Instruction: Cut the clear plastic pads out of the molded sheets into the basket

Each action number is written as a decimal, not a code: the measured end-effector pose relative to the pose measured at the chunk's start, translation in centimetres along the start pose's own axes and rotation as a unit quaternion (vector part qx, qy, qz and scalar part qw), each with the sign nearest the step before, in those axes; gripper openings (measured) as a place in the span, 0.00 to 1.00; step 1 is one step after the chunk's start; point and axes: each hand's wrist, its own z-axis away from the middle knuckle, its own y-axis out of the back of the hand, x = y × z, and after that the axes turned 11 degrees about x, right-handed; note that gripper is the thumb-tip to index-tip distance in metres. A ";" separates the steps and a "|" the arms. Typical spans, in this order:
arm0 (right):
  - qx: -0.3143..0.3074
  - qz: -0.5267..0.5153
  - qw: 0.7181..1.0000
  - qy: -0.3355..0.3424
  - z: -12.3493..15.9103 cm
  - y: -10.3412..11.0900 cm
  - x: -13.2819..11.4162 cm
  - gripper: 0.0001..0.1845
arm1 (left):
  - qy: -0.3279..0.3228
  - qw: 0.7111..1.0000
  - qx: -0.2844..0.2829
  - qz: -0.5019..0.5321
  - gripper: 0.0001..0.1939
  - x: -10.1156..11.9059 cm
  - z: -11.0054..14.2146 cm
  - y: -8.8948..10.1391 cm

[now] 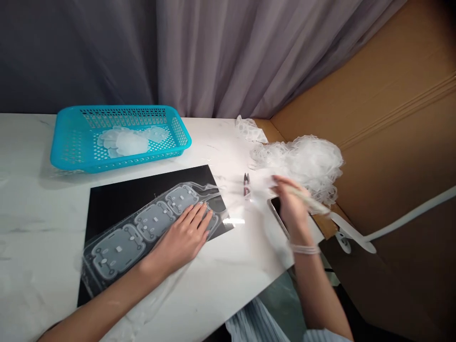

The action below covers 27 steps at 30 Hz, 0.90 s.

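My left hand (pixel 190 230) lies flat with fingers stretched over a clear, flexible sheet (pixel 155 221) of rounded, frosted panels with small holes. Under that sheet is a black mat (pixel 117 199). Blurred by motion, my right hand (pixel 292 204) is closed around a pale, pen-like tool (pixel 309 202), above a phone (pixel 276 209) at the table's right side. A whitish, translucent smear shows by the right fingertips; I cannot make out what it is. Small pointed snips (pixel 246 185) lie on the table left of that hand.
A turquoise perforated basket (pixel 121 164) at the back left holds several frosted pieces (pixel 130 141). Tangled clear scraps (pixel 306 161) are heaped at the back right, against a cardboard wall (pixel 388 118). A white curved arm (pixel 409 216) reaches in from the right. Grey curtains (pixel 213 57) hang behind the table.
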 end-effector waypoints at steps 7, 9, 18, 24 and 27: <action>0.061 -0.102 0.989 -0.083 -1.7 3.8 -0.8 0.11 | 0.010 0.999 0.022 0.030 0.18 -0.2 -0.9 1.8; 0.027 -0.170 0.976 -0.137 0.5 2.3 -1.4 0.12 | 0.060 0.993 0.040 0.091 0.18 0.2 -1.4 3.1; -0.117 -0.299 0.913 -0.254 7.0 -2.2 -4.6 0.10 | 0.448 0.717 0.013 0.533 0.18 1.5 -3.7 7.5; -0.125 -0.280 0.912 -0.273 7.7 -2.6 -3.9 0.11 | 0.509 0.490 0.007 0.707 0.22 1.4 -3.7 7.4; -0.106 -0.253 0.938 -0.214 8.1 -3.1 -3.8 0.10 | 0.547 0.429 0.040 0.718 0.21 1.5 -3.8 7.4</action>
